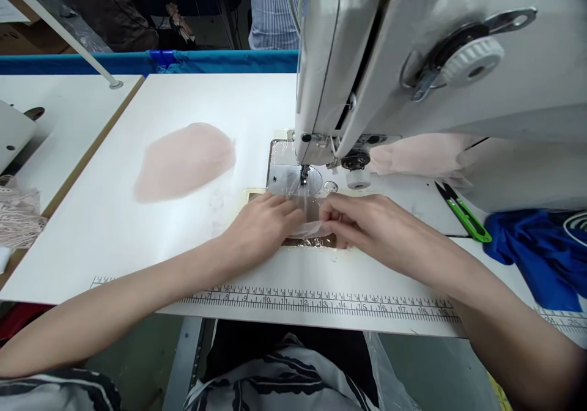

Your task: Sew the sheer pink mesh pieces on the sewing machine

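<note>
Near presser foot (304,175) — right hand (367,216) pinching sheer fabric (306,231) | left hand (263,227) — grip unclear

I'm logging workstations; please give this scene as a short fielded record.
Left hand: at the left side of sheer whitish material
Right hand: pinching grip on its right end
Equipment: white sewing machine, beyond the hands
Lying left: flat pale pink fabric piece
Lying right: green-handled metal snips beside crumpled blue cloth
Front edge: black printed ruler scale

room: tabletop (257,96) beyond pink cloth (186,163) | block: sewing machine (330,62), green snips (468,216)
</note>
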Demonstrator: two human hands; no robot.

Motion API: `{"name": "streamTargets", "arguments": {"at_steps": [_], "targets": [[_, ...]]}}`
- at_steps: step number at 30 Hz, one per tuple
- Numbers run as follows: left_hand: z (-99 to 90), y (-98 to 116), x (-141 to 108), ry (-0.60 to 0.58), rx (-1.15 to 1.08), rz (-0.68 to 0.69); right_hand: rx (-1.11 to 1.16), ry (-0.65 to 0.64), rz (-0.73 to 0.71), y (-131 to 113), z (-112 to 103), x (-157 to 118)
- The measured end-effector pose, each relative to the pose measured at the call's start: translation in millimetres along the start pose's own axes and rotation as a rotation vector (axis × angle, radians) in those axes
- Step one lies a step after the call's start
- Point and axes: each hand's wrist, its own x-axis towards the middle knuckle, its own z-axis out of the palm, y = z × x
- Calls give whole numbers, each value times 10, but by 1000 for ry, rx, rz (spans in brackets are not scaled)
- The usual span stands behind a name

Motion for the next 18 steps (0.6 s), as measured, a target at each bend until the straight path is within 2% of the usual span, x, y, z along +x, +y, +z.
{"name": "streamTargets", "arguments": {"at_steps": [3,6,12,14,18], "targets": [[-23,-69,67,4,-263,-142,-38,39,-48,-8,12,15],[-151,-118,120,-10,-442,-245,-155,108,-70,9,81,36],[-307,-277,275,-140,-293,-137,-354,614,-99,113,216,105],[-305,-333,308,-157,-278,-140,-380,658,-113,139,232,124],[-285,-381,296,-144,-386,-131,-418,651,-89,156,242,139]]}}
